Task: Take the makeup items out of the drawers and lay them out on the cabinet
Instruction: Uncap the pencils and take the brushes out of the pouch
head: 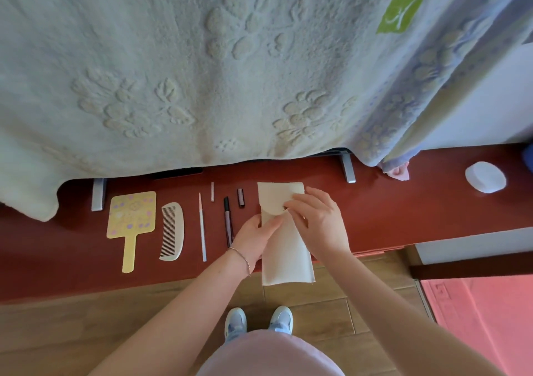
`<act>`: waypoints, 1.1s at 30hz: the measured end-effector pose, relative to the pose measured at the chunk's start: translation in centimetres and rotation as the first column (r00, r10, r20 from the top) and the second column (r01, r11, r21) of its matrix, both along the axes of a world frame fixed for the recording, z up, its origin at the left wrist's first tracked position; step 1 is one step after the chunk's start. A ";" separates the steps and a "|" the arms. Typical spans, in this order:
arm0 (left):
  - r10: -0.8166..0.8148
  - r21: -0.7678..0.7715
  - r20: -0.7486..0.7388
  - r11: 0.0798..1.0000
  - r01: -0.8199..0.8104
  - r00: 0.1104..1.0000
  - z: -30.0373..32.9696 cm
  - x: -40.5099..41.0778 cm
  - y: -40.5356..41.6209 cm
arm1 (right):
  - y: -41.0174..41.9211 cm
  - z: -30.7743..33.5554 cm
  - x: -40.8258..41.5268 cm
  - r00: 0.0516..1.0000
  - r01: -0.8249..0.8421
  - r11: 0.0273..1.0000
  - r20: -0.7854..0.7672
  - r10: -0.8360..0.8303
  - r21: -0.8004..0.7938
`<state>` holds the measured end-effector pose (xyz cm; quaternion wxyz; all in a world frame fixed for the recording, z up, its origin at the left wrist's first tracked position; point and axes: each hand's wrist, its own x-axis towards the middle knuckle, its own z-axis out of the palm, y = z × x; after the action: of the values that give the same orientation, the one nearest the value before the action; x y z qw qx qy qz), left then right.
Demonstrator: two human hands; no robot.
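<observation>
Head view, looking down: a long red-brown cabinet top (375,211) serves as the table, with a pale embossed blanket (202,73) hanging over something tall behind it and draping to the table's back edge. Makeup items lie in a row on the table, left to right: a yellow hand mirror (131,223) with pastel dots, handle toward the person; a white comb (172,231) just beside it, teeth facing left; a thin white stick (202,227) (kind unclear); a short white piece (212,191) farther back; a dark pen-shaped item (227,221); a small dark tube (241,197) near the back. Right of these, a cream fabric pouch (287,260) lies lengthwise, its near end overhanging the table's front edge, its rounded flap folded down at the far end. Left hand (255,238) grips the pouch's left edge, thumb on top, fingers curled under it; a thin bracelet (240,256) sits on that wrist. Right hand (315,220) rests over the pouch near the flap, fingertips (291,205) pinching at the flap's edge. Far right on the table, well apart from the row, a white round lidded jar (486,176). Below: wood-plank floor (86,318), light blue shoes (258,319), a pink mat (484,318) at right.
</observation>
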<state>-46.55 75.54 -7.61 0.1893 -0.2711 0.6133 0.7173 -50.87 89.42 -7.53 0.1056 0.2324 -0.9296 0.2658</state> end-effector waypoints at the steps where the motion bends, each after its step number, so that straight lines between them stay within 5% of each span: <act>1: 0.014 0.053 -0.003 0.998 -0.014 1.000 0.3 0.1 0.0 | 0.0 0.1 0.4 0.999 -0.035 0.999 -0.013 0.035 -0.027; 8: -0.033 0.140 -0.060 0.989 0.041 0.998 1.3 1.3 -0.6 | 0.5 2.0 1.7 0.995 -0.074 0.985 0.053 0.083 -0.153; 12: -0.171 -0.026 -0.139 0.985 0.169 0.975 1.1 2.2 -0.9 | 0.4 4.2 1.5 0.998 0.042 0.974 0.061 -0.029 -0.224; 20: -0.284 0.007 -0.171 0.957 0.289 0.944 1.4 3.0 -1.5 | 0.2 6.8 -1.1 0.970 0.228 0.950 -0.040 -0.242 -0.214; 22: -0.313 0.018 -0.175 0.947 0.321 0.934 1.5 3.2 -1.5 | 0.1 7.0 -1.3 0.964 0.266 0.941 0.044 -0.263 -0.208; 33: -0.263 0.066 -0.174 0.958 0.278 0.949 1.0 3.8 -2.7 | 0.8 4.9 -1.0 0.896 -0.002 0.987 0.438 0.073 -0.160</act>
<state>-42.76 72.80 -6.64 0.2468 -0.1158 0.6255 0.7310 -51.88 90.26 -2.67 -0.0959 0.1748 -0.9010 0.3852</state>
